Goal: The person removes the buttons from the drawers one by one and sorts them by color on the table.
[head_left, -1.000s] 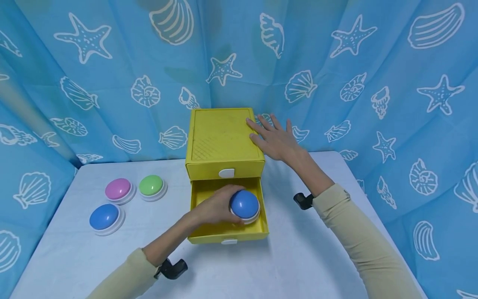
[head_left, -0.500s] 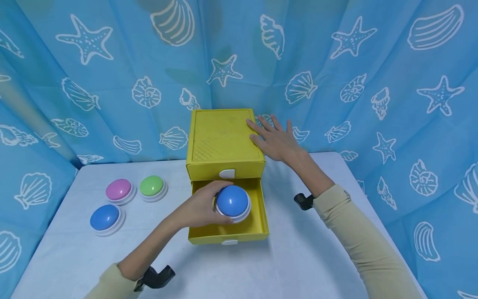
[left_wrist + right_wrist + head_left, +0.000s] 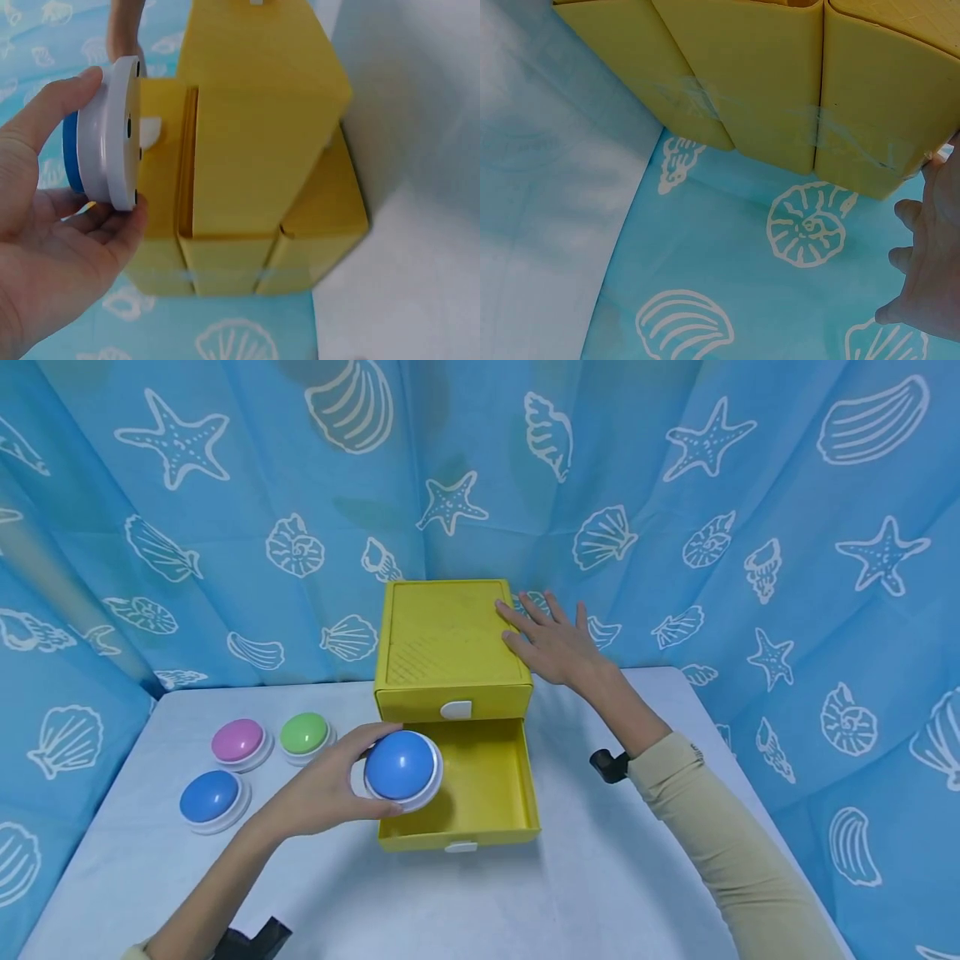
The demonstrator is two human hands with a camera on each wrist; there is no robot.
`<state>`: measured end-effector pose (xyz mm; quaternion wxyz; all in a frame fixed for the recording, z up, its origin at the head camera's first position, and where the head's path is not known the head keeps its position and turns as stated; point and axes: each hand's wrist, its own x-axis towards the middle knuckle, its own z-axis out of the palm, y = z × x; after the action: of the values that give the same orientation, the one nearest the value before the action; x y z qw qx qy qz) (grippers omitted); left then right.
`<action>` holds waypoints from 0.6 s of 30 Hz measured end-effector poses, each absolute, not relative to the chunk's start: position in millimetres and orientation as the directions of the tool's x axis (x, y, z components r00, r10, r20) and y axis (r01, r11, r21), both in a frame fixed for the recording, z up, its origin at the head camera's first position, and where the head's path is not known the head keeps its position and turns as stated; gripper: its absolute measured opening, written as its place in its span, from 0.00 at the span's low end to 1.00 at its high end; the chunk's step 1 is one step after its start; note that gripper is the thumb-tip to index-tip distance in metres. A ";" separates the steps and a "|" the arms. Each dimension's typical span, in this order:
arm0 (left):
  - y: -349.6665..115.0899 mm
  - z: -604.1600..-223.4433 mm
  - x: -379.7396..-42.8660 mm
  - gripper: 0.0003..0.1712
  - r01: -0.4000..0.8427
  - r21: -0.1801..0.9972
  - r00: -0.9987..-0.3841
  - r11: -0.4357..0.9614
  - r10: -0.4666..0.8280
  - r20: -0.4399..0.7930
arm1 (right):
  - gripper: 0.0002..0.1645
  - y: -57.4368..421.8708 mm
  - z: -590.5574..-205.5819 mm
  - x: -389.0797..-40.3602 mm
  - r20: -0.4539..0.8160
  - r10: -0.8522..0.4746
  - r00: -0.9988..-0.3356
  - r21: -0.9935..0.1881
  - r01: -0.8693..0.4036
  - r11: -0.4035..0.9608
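Note:
My left hand (image 3: 330, 785) grips a round push button with a blue dome (image 3: 400, 765) and white base, thumb on one side and fingers on the other. It is held over the left edge of the pulled-out drawer (image 3: 487, 777). The left wrist view shows the white base (image 3: 112, 135) side-on between thumb and fingers. My right hand (image 3: 551, 639) rests with spread fingers on the top right edge of the yellow drawer box (image 3: 450, 635). In the right wrist view, that hand (image 3: 930, 255) touches the box's side at the right.
On the white table (image 3: 585, 893) at the left stand a pink button (image 3: 237, 740), a green button (image 3: 303, 732) and a second blue button (image 3: 210, 797). A blue shell-print curtain (image 3: 480, 443) hangs behind the box. An upper drawer with a white tab (image 3: 456, 709) is closed.
My left hand has lifted the blue button out of the open drawer and carried it leftward, leaving the drawer's inside in view. My right hand has stayed on the box.

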<state>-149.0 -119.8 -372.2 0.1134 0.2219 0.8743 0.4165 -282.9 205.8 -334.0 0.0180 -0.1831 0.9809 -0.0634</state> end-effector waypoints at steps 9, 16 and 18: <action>-158.4 -381.6 -135.5 0.53 0.260 0.737 -0.917 0.623 0.399 -0.014 | 0.35 206.9 -335.6 -282.8 0.003 -0.367 -0.930 -0.125 -0.364 0.923; -180.9 -394.9 -129.1 0.56 0.158 0.724 -0.946 0.671 0.312 -0.083 | 0.35 206.4 -335.2 -282.2 0.001 -0.369 -0.929 -0.128 -0.366 0.922; -186.8 -400.5 -129.1 0.56 0.121 0.734 -0.949 0.668 0.295 -0.112 | 0.35 206.4 -335.1 -281.8 0.001 -0.368 -0.930 -0.131 -0.365 0.922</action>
<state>-129.1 -186.8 -400.5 0.1113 0.1145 0.9064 0.3911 -281.8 206.4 -335.1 0.0118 -0.1869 0.9802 -0.0644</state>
